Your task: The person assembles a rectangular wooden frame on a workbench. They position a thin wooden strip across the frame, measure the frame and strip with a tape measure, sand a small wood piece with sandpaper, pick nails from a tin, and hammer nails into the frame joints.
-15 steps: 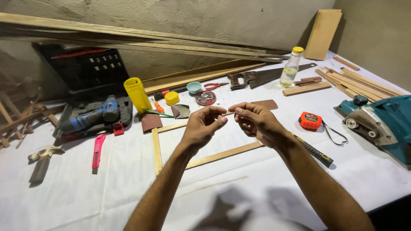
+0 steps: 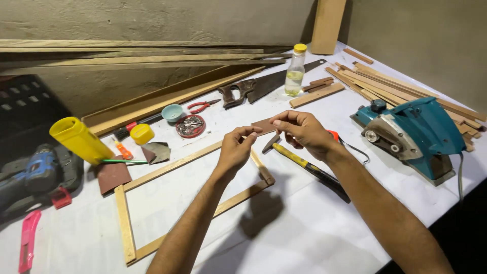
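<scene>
My left hand (image 2: 236,149) and my right hand (image 2: 302,131) hover close together above the white table (image 2: 304,238), fingers pinched toward each other. A small brown sheet (image 2: 263,125) shows between the fingertips. I cannot tell whether the fingers grip it or it lies on the table behind them. Under my left hand is an open wooden frame (image 2: 172,165) made of thin strips. A hammer (image 2: 304,165) with a yellow and black handle lies just below my right hand.
A teal electric planer (image 2: 416,132) stands at the right by loose wooden strips (image 2: 385,83). Behind are a handsaw (image 2: 264,83), a clear bottle (image 2: 295,71), red pliers (image 2: 203,105) and a tin of nails (image 2: 191,126). A yellow glue bottle (image 2: 81,139), a drill (image 2: 30,172) and a pink cutter (image 2: 28,248) lie left.
The view has come closer and shifted. Both hands stay together over the frame. The thin pale thing seen between the fingertips earlier no longer shows.
</scene>
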